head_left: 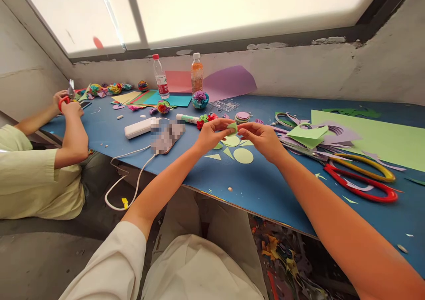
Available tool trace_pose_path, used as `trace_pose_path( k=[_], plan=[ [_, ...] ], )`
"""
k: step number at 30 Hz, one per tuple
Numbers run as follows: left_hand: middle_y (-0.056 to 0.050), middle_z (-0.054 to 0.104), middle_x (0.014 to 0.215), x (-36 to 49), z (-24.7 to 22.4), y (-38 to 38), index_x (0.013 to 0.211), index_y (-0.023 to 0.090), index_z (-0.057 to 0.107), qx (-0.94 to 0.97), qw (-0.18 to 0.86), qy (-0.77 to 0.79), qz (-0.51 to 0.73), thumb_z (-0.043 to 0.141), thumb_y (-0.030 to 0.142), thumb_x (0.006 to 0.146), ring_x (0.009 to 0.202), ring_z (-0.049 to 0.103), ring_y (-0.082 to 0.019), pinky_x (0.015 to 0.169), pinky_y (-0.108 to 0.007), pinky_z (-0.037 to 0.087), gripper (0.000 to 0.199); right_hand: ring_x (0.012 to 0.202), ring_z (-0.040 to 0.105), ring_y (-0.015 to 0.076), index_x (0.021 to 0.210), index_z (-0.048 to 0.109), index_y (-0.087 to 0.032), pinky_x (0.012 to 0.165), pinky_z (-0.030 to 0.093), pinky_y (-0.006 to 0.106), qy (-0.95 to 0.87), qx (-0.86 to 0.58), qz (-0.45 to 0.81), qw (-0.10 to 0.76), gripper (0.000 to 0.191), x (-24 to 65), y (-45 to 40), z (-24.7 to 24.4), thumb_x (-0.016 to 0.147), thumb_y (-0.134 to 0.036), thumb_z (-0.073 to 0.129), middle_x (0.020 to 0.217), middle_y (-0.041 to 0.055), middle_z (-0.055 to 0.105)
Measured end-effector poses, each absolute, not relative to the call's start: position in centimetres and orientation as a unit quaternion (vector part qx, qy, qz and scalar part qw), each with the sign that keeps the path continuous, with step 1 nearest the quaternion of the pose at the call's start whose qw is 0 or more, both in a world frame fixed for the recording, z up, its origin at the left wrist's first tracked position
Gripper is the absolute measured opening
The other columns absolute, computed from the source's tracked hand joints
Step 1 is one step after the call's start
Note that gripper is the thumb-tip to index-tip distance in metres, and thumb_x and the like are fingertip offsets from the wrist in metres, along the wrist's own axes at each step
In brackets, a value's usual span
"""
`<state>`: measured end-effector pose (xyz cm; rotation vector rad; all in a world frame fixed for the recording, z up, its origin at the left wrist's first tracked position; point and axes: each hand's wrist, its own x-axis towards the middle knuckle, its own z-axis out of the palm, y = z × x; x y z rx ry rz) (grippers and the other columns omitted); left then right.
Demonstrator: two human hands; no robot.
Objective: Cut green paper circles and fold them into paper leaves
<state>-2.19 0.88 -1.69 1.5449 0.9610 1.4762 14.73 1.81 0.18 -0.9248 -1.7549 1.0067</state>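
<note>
My left hand (pixel 213 134) pinches a small folded piece of light green paper (pixel 233 128) between thumb and fingers, above the table. At its right edge, the thumb and forefinger of my right hand (pixel 261 139) close on the same piece; the exact contact is too small to see. Beneath and in front of my hands lie light green paper circles (pixel 243 155) and several cut wedges, among them a pointed one (pixel 213 157). A glue stick (pixel 187 118) and a red and green paper flower ball (pixel 206 120) lie just beyond my left hand.
Large scissors with red and yellow handles (pixel 361 185) lie at right among paper scraps, before a green sheet (pixel 381 136). A cabled phone (pixel 168 138) and white power bank (pixel 141 128) lie left. Two bottles (pixel 196 74) stand behind. A co-worker's hands (pixel 68 105) hold red-handled scissors.
</note>
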Motion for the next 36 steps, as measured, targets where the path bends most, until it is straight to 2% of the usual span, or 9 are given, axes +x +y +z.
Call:
trace_pose_path(
  k=[3, 10, 18, 26, 31, 36],
  plan=[
    [-0.003, 0.069, 0.076, -2.1, -1.6, 0.8, 0.084, 0.014, 0.069, 0.581, 0.403, 0.383, 0.595, 0.074, 0.040, 0.062, 0.069, 0.061, -0.012, 0.055, -0.020, 0.047, 0.034, 0.068, 0.062, 0.0176, 0.079, 0.069, -0.018, 0.070, 0.053, 0.036, -0.691, -0.368, 0.442, 0.438, 0.051, 14.1, 1.8, -0.5, 0.059, -0.064, 0.069, 0.075, 0.0052, 0.068],
    [-0.002, 0.069, 0.072, -2.1, -1.5, 0.8, 0.080, 0.014, 0.069, 0.544, 0.444, 0.392, 0.594, 0.076, 0.039, 0.059, 0.064, 0.060, -0.010, 0.052, -0.019, 0.044, 0.033, 0.065, 0.063, 0.0171, 0.080, 0.070, -0.018, 0.068, 0.054, 0.035, -0.674, -0.375, 0.429, 0.471, 0.054, 13.4, 1.6, -1.4, 0.062, -0.069, 0.063, 0.073, 0.0058, 0.069],
    [-0.004, 0.069, 0.075, -1.9, -1.7, 0.9, 0.081, 0.012, 0.068, 0.540, 0.450, 0.385, 0.598, 0.076, 0.041, 0.058, 0.065, 0.061, -0.012, 0.054, -0.020, 0.047, 0.037, 0.061, 0.061, 0.0182, 0.074, 0.067, -0.017, 0.062, 0.051, 0.032, -0.695, -0.407, 0.310, 0.506, 0.037, 13.0, 0.8, -1.2, 0.076, -0.053, 0.059, 0.067, 0.0056, 0.067],
    [-0.003, 0.068, 0.076, -1.7, -1.3, 0.5, 0.078, 0.015, 0.072, 0.538, 0.461, 0.363, 0.605, 0.076, 0.045, 0.057, 0.073, 0.061, -0.014, 0.054, -0.021, 0.047, 0.037, 0.064, 0.060, 0.0180, 0.077, 0.068, -0.018, 0.066, 0.047, 0.032, -0.718, -0.412, 0.215, 0.518, 0.028, 13.4, 0.6, -0.8, 0.077, -0.045, 0.060, 0.068, 0.0043, 0.067],
    [-0.002, 0.068, 0.075, -1.8, -1.2, 0.7, 0.076, 0.015, 0.071, 0.502, 0.491, 0.363, 0.612, 0.079, 0.045, 0.051, 0.072, 0.060, -0.013, 0.060, -0.022, 0.047, 0.039, 0.067, 0.061, 0.0173, 0.082, 0.068, -0.018, 0.065, 0.049, 0.030, -0.709, -0.376, 0.274, 0.531, 0.037, 12.9, 0.6, -1.0, 0.074, -0.053, 0.061, 0.071, 0.0032, 0.066],
    [-0.003, 0.066, 0.075, -2.0, -1.1, 0.6, 0.079, 0.014, 0.069, 0.545, 0.472, 0.368, 0.587, 0.072, 0.050, 0.062, 0.070, 0.059, -0.012, 0.057, -0.021, 0.045, 0.040, 0.064, 0.060, 0.0163, 0.079, 0.066, -0.017, 0.061, 0.049, 0.030, -0.706, -0.370, 0.287, 0.531, 0.037, 13.1, 0.9, -0.9, 0.075, -0.054, 0.061, 0.069, 0.0031, 0.065]
  ],
)
